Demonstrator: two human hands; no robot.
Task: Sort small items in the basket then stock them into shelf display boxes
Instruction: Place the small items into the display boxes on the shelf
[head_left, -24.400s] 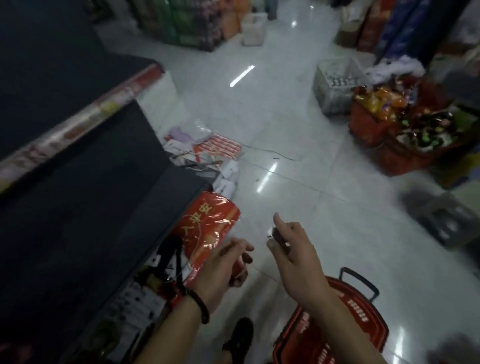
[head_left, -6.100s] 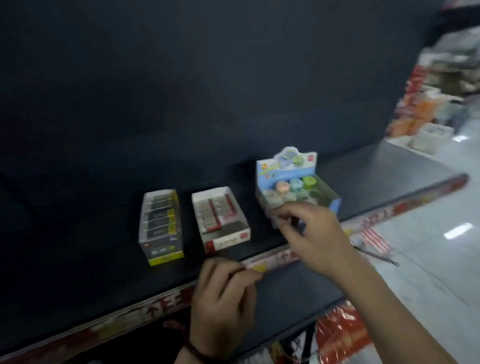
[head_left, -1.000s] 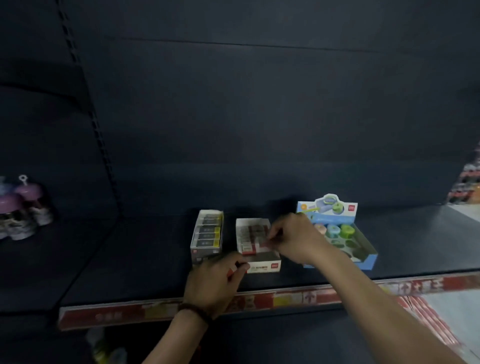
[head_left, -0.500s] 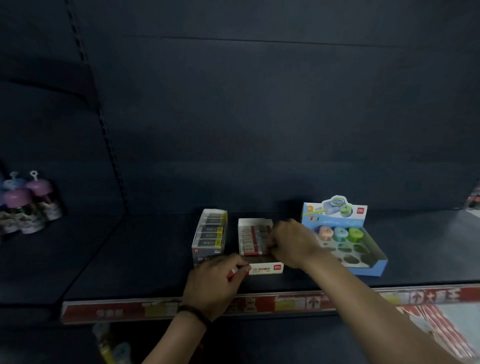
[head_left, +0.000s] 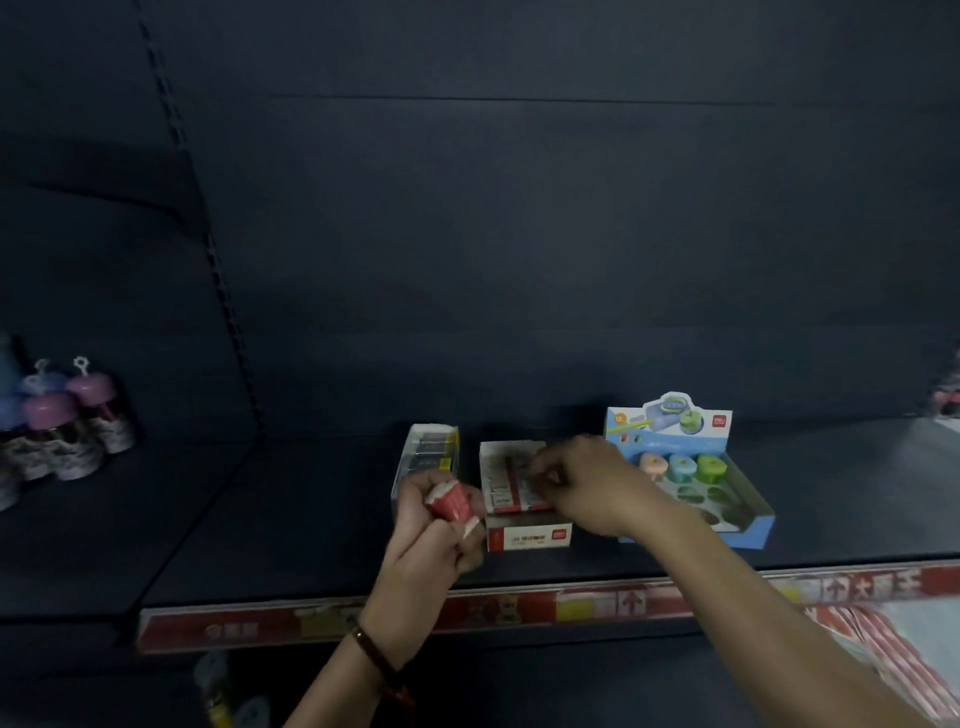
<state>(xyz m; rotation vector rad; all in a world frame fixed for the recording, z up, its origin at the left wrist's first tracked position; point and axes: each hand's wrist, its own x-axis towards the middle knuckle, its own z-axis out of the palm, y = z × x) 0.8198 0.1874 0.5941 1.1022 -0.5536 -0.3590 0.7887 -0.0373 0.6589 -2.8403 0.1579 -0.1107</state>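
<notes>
- Red-and-white packs (head_left: 452, 501), a small clutch of them, sit gripped in the left hand (head_left: 426, 551). Its fingers curl round them just above the shelf (head_left: 311, 519).
- Across from it, the right hand (head_left: 597, 491) reaches over the middle box (head_left: 527, 538), with its fingertips (head_left: 537, 467) down among matching red-and-white packs lined up inside. Blur hides whether they pinch a pack or only press it flat, so I cannot tell its grip.
- Both hands are apart: the left is beside the box's near left corner and the right is over its right wall.
- Judging by this, the step in hand is stocking the middle box, with the right hand seating packs fed from the left hand's supply. How much room remains inside cannot be read.
- Next, the right hand would need to come back to the left and take a single pack. It should turn the pack to match the row and slide it in gently, since the light cardboard could skid or tip.
- Just left of the middle box stands a yellow-and-black box (head_left: 408, 462), and just right of it a blue box (head_left: 748, 535) of pastel round pieces.
- Along the shelf's front edge runs a red price strip (head_left: 519, 605), and capped bottles (head_left: 67, 426) stand well off to the left. No basket is in view.
</notes>
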